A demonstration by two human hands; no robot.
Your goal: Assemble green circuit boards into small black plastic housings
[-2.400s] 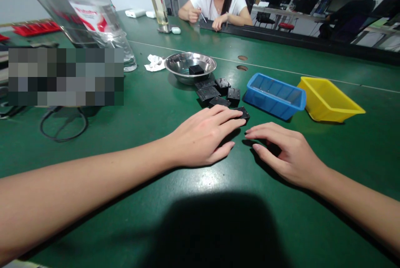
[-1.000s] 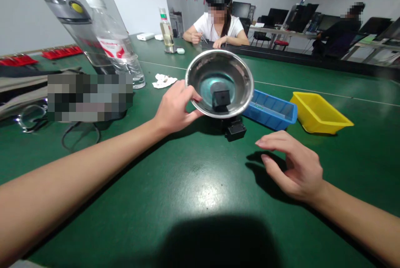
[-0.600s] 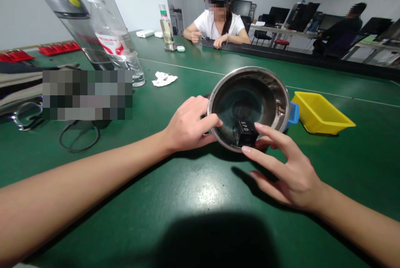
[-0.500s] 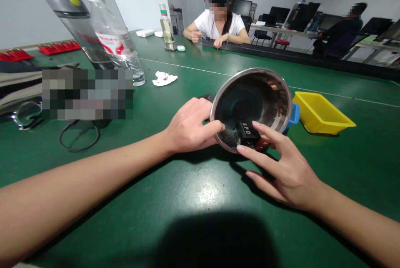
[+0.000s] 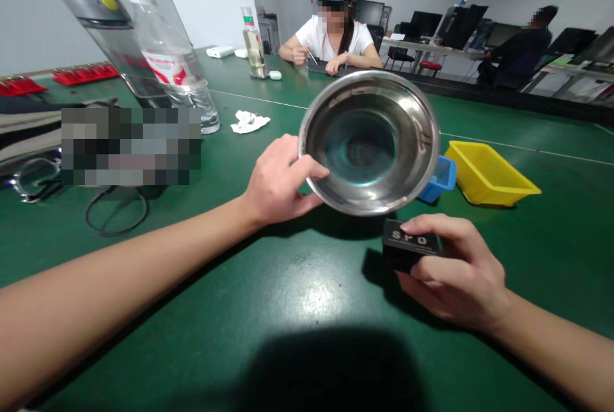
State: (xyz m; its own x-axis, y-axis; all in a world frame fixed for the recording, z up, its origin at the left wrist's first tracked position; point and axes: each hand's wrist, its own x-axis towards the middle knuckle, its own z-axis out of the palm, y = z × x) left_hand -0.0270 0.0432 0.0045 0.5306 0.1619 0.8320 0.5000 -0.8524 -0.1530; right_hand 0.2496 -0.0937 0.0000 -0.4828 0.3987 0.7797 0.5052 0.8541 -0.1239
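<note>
A shiny metal bowl [image 5: 369,188] is tilted with its mouth facing me, and nothing lies inside it. My left hand [image 5: 283,182] grips its left rim, thumb over the inner edge and the other fingers partly hidden behind. In front of the bowl's lower right, my right hand [image 5: 463,271] holds a small black box [image 5: 407,249] marked "SPD" between thumb and fingers. The box is clear of the bowl, just above the green table, and casts a shadow to its left. Behind the bowl's right side a blue bin [image 5: 439,182] is partly covered.
A yellow bin [image 5: 494,175] stands to the right on the green table [image 5: 297,348]. Crumpled tissue [image 5: 249,121], a water bottle [image 5: 177,66], a grey-topped bottle [image 5: 105,22] and a looped cable [image 5: 115,210] are at the left. Across the table sits a person [image 5: 333,34] wearing a headset.
My right hand has taken the black box out of the bowl and moved it down and right. My left hand has raised the bowl slightly and turned its mouth more toward me.
</note>
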